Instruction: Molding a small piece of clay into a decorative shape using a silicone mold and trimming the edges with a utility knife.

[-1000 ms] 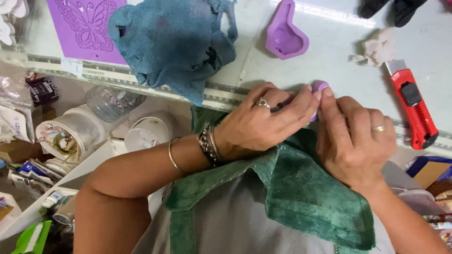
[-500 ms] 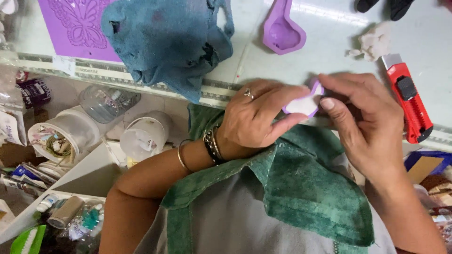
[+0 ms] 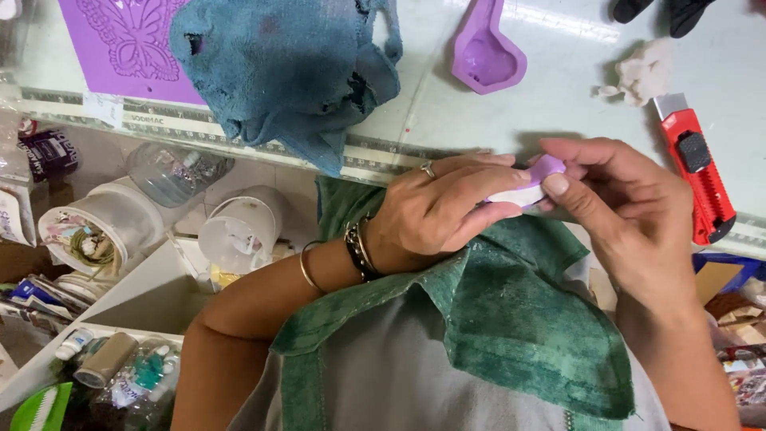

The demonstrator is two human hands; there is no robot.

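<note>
Left hand [image 3: 435, 211] and right hand [image 3: 630, 211] both have fingers pinched closed on a small purple mold [image 3: 533, 182] with white filling, held above the green cloth [image 3: 511, 319], at 6 o'clock from the counter [image 3: 558, 96] edge. Hard squeezing could deform the filling; a slip would likely drop it toward the cluttered shelf [image 3: 144, 295] at 8 o'clock.

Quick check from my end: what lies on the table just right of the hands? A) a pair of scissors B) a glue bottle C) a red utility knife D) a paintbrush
C: a red utility knife lies on the table just beyond the right hand.
</note>
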